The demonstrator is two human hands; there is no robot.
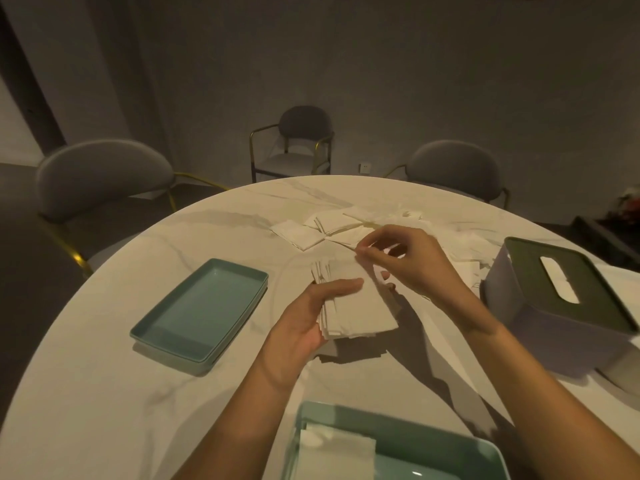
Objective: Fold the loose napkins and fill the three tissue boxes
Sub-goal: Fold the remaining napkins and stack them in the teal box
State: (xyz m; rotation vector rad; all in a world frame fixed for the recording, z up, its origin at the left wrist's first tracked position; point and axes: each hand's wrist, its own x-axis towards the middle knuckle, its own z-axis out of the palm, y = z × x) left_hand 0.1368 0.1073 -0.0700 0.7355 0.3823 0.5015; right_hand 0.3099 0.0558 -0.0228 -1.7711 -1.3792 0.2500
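A stack of folded white napkins (360,306) is held above the middle of the round table. My left hand (308,320) grips the stack's left edge, thumb on top. My right hand (405,261) hovers over the stack's far end with fingers curled, pinching the top napkin's corner. More folded and loose napkins (329,230) lie spread behind. A closed tissue box (561,303) with a dark green slotted lid stands at the right. An open teal box (398,445) at the near edge holds a white napkin (336,448).
A teal tray-like lid (201,310) lies on the table's left side. The white marble table (138,410) has three grey chairs beyond it: chair (100,178), chair (304,140), chair (457,168).
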